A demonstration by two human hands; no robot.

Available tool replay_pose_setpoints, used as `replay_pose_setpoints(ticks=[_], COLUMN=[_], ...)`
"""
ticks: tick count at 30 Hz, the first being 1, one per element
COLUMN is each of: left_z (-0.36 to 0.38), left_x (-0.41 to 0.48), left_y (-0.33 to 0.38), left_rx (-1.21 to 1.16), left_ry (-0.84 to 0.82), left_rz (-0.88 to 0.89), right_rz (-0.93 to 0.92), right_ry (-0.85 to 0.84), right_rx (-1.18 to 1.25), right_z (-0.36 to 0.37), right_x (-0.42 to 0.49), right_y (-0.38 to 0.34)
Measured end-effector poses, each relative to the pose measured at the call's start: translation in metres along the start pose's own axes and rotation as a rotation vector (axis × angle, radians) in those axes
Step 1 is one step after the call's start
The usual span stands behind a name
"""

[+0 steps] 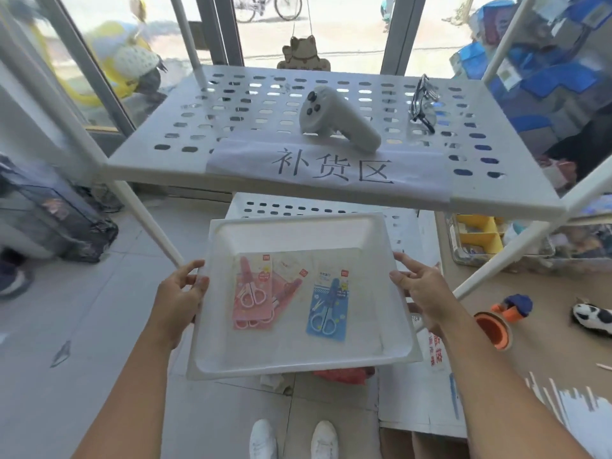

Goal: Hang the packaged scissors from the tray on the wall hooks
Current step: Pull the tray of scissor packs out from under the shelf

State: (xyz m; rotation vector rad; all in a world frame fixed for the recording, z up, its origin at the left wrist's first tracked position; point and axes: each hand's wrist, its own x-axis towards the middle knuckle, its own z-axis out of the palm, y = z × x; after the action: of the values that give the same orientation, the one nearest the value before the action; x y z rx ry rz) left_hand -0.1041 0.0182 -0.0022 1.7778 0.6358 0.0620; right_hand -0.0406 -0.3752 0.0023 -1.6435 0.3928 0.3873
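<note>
I hold a white plastic tray [361, 233] in the air below the shelf, one hand on each side rim. My left hand [180, 293] grips its left edge and my right hand [420, 289] grips its right edge. In the tray lie packaged scissors: overlapping pink packs [255, 293] on the left and a blue pack [328, 306] to their right. No wall hooks are in view.
A white perforated shelf [265, 104] stands just ahead and above the tray, with a paper sign [331, 167], a grey controller [334, 119] and glasses [422, 102] on it. Shelf legs flank the tray. Bins and toys sit on the right; a black case is on the left.
</note>
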Motion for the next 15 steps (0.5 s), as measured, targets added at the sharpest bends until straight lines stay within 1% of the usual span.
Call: replay_pose_setpoints(ticks=[8, 12, 15], left_z=[-0.055, -0.099, -0.138], left_x=[-0.051, -0.084, -0.118], left_y=[-0.025, -0.05, -0.072], left_rx=[-0.013, -0.064, -0.118], left_ry=[0.101, 0.127, 0.2], left_rz=[0.014, -0.009, -0.04], right_rz=[-0.034, -0.051, -0.063], right_ry=[-0.095, -0.156, -0.202], right_rx=[-0.036, -0.077, -0.116], right_z=[0.042, 0.074, 0.108], right_x=[-0.028, -0.055, -0.083], right_y=[0.002, 0.007, 0.016])
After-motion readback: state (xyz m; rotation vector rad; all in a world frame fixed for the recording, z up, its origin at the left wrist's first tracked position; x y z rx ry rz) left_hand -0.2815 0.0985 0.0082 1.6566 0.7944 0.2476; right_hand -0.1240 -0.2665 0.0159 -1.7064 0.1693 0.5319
